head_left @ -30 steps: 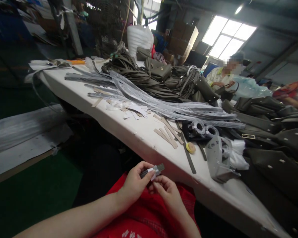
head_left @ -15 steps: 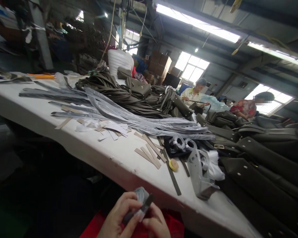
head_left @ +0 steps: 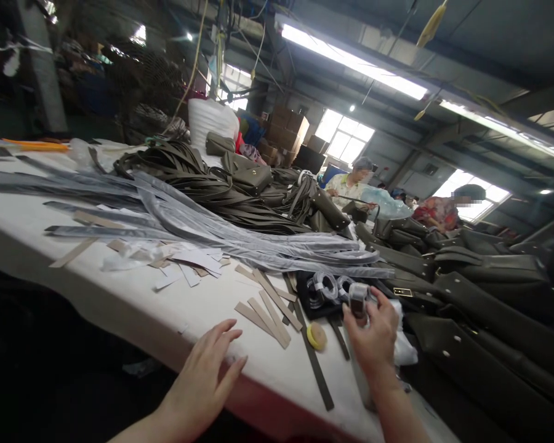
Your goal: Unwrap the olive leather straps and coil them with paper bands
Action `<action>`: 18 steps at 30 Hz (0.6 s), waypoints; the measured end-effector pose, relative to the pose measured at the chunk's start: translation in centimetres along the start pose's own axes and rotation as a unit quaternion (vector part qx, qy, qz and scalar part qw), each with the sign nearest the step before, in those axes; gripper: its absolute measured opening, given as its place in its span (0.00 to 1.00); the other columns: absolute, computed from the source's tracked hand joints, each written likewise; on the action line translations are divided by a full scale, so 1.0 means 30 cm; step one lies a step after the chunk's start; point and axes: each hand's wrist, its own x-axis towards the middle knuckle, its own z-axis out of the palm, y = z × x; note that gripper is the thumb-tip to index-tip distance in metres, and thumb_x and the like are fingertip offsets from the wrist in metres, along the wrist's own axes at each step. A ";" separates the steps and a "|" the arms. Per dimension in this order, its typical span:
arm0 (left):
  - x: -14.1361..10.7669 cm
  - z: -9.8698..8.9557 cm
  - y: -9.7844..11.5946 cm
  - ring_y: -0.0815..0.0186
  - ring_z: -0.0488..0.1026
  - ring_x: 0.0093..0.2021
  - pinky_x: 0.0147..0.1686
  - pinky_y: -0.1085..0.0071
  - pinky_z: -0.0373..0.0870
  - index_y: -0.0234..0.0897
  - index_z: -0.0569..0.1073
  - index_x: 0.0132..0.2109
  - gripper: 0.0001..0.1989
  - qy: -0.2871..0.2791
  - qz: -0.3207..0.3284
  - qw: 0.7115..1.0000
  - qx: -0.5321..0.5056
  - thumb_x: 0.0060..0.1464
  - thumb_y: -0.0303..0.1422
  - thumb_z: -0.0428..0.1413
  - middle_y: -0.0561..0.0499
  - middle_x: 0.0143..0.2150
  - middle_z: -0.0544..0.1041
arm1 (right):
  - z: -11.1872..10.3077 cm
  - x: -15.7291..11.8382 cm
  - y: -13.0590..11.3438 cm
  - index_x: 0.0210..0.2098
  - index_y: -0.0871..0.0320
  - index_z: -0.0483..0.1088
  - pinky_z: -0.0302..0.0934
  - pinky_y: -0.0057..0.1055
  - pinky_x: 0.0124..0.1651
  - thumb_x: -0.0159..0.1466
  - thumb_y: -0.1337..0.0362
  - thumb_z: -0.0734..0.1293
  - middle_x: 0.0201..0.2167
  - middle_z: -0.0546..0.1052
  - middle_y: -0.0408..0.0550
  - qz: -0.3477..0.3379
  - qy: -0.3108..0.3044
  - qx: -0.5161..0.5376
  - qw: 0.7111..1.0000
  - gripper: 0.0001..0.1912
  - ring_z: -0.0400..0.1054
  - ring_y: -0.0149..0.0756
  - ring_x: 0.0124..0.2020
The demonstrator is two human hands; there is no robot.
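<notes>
My right hand [head_left: 376, 332] grips a small coiled strap wrapped in clear plastic [head_left: 359, 300], held between thumb and fingers. Just beyond it, similar coils [head_left: 324, 286] lie on a black piece of material [head_left: 307, 301]. My left hand [head_left: 210, 363] is open above the front edge of the white table [head_left: 152, 314], fingers apart and holding nothing. Between the hands lie tan cardboard strips [head_left: 265, 314], a yellow roll of tape [head_left: 317, 336] and a long dark strip [head_left: 318, 375]. My right forearm partly hides a grey tape dispenser [head_left: 357, 369] beside a white plastic bundle [head_left: 405, 351].
Long plastic-wrapped straps [head_left: 240, 231] cross the table, with dark straps [head_left: 203, 191] piled behind. White paper scraps [head_left: 189, 261] lie at centre left. Dark olive bags [head_left: 489, 320] are heaped on the right. Two people [head_left: 346, 184] work across the table.
My hands were together low at the table's edge on the coil. The right has carried it forward and right to the other coils; the left has let go and opened. The view has shifted slightly.
</notes>
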 end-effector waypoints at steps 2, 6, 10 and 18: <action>0.023 0.012 0.012 0.55 0.69 0.58 0.57 0.55 0.69 0.41 0.72 0.54 0.18 -0.005 0.006 1.000 -0.006 0.60 0.41 0.51 0.43 0.59 0.71 | 0.091 0.091 0.074 0.31 0.60 0.72 0.52 0.50 0.60 0.58 0.54 0.67 0.55 0.67 0.64 0.008 0.030 -0.042 0.999 0.14 0.58 0.56 0.57; 0.155 0.032 0.101 0.54 0.67 0.59 0.59 0.54 0.65 0.39 0.72 0.54 0.18 -0.040 0.038 0.998 -0.023 0.61 0.40 0.50 0.41 0.59 0.71 | 0.320 0.126 0.126 0.39 0.64 0.71 0.54 0.46 0.59 0.61 0.55 0.63 0.54 0.69 0.66 0.073 -0.089 -0.053 0.992 0.17 0.60 0.53 0.57; 0.413 0.073 0.219 0.56 0.68 0.57 0.59 0.58 0.64 0.35 0.71 0.54 0.18 -0.120 0.060 0.991 -0.024 0.62 0.38 0.48 0.41 0.55 0.73 | 0.468 0.041 0.103 0.48 0.69 0.68 0.56 0.45 0.58 0.63 0.59 0.60 0.54 0.69 0.68 0.114 -0.101 -0.047 0.987 0.20 0.62 0.53 0.57; 0.888 0.372 0.302 0.53 0.76 0.48 0.48 0.62 0.70 0.31 0.77 0.44 0.16 -0.260 -0.033 0.961 0.084 0.62 0.37 0.50 0.38 0.44 0.79 | 0.483 -0.025 0.134 0.52 0.64 0.65 0.52 0.50 0.60 0.64 0.59 0.59 0.60 0.66 0.65 0.136 -0.101 -0.040 0.985 0.20 0.59 0.53 0.61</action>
